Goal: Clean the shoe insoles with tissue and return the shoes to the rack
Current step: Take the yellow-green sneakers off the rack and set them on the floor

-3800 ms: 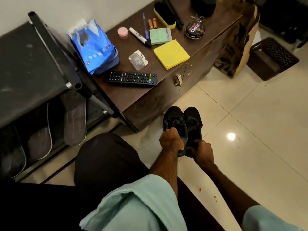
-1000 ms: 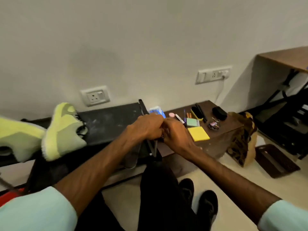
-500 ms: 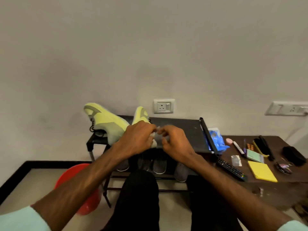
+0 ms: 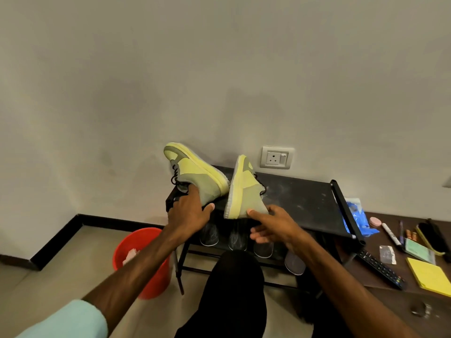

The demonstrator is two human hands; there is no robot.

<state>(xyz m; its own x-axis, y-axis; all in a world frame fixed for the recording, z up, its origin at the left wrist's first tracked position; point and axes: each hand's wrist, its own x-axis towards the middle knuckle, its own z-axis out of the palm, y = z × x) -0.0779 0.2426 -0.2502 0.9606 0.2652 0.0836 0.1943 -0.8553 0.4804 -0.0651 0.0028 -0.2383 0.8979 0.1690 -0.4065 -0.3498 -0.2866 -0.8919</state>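
Observation:
Two yellow-green sneakers stand tilted on the top shelf of the black shoe rack [image 4: 305, 201] against the wall. My left hand [image 4: 189, 213] grips the heel end of the left sneaker [image 4: 195, 172]. The thumb of my right hand [image 4: 273, 228] touches the heel of the right sneaker [image 4: 244, 191], which stands on its side; the other fingers spread loosely below it. Several grey insoles [image 4: 238, 237] hang down on the rack's lower level. A blue tissue pack [image 4: 356, 215] lies just right of the rack.
A red bucket [image 4: 144, 259] holding crumpled tissue stands on the floor left of the rack. The brown cabinet top [image 4: 380, 279] on the right carries a remote [image 4: 380, 269], a yellow notepad [image 4: 429, 276], pens and a brush. My black-trousered knee [image 4: 234, 289] is in front of the rack.
My hands, close together in front of the rack before, have spread apart and reached the two sneakers; the left now grips one. The view has shifted slightly, with the rack more centred.

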